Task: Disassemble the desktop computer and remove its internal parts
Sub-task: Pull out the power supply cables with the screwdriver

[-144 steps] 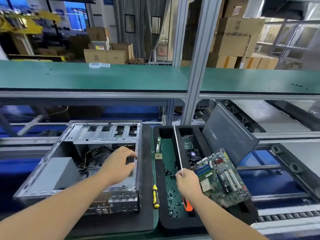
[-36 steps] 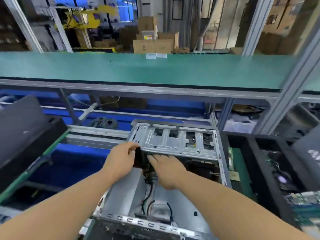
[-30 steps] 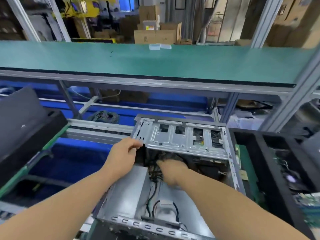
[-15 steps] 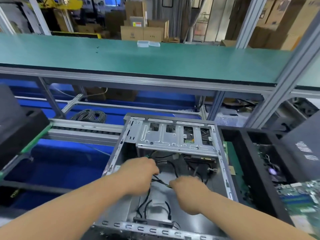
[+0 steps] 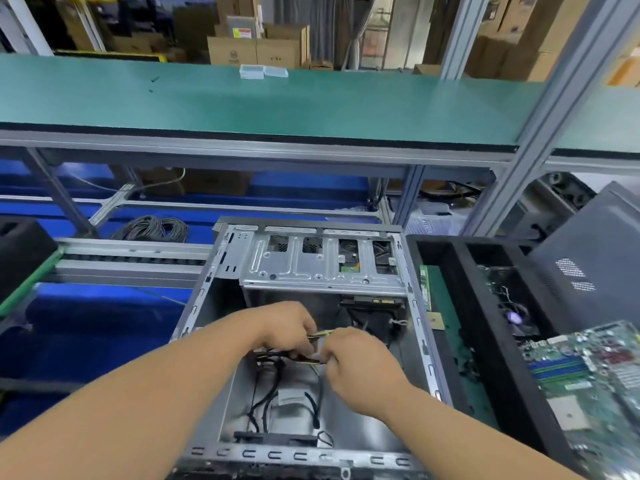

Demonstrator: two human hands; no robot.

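Note:
The open desktop computer case (image 5: 420, 341) lies on its side in front of me, silver drive cage (image 5: 322, 261) at its far end. Both my hands are inside it, close together over the case floor. My left hand (image 5: 289, 329) and my right hand (image 5: 360, 363) each grip a bundle of black and yellow cables (image 5: 320, 336) stretched between them. More black cables (image 5: 263, 403) trail down toward the near wall of the case. The removed green motherboard (image 5: 588, 379) lies at the right in a black foam tray (image 5: 446, 289).
A grey side panel (image 5: 595, 258) leans at the far right behind the tray. A green-topped shelf (image 5: 277, 98) runs across above the bench. A coil of grey cable (image 5: 152, 228) lies behind the case on the left, and a black foam block (image 5: 20, 251) sits at far left.
My hands came back from under the drive cage toward the middle of the case and closed together on the cable bundle. The view shifted slightly left.

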